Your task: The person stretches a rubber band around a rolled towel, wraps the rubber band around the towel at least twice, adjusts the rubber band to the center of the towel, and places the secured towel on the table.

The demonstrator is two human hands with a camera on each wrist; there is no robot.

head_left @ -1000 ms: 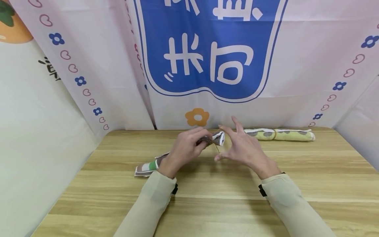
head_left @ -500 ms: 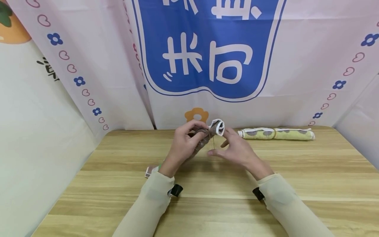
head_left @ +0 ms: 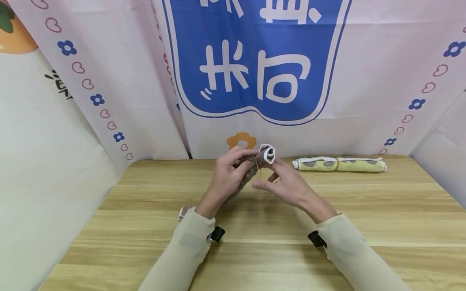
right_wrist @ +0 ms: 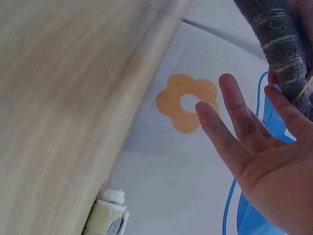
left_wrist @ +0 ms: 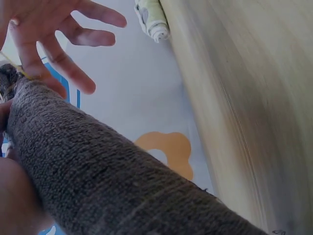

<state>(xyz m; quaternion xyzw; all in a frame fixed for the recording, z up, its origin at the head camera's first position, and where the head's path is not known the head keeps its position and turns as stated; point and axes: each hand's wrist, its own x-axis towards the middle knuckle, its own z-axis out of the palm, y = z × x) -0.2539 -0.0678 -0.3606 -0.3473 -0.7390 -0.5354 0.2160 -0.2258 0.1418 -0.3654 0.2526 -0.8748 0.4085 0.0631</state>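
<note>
My left hand [head_left: 227, 176] grips a rolled brown towel [left_wrist: 107, 161] near its far end. That white-edged end [head_left: 268, 154] is raised toward the backdrop, while the other end slants down behind the left wrist. A thin yellowish rubber band [head_left: 260, 173] loops round the roll beside the left fingertips and stretches down to the right thumb. My right hand [head_left: 291, 186] is spread beside the raised end, its index finger partly behind the roll. In the right wrist view its other fingers [right_wrist: 227, 137] extend away from the towel.
A second rolled towel [head_left: 358, 166], yellow-green with grey spots and banded at its middle, lies at the back right of the wooden table [head_left: 276, 258]. A printed cloth backdrop [head_left: 349, 133] hangs right behind the table's back edge.
The brown towel's far end has been lifted and turned up toward the camera. My right hand has moved left, closer round that end, and the rubber band is less stretched.
</note>
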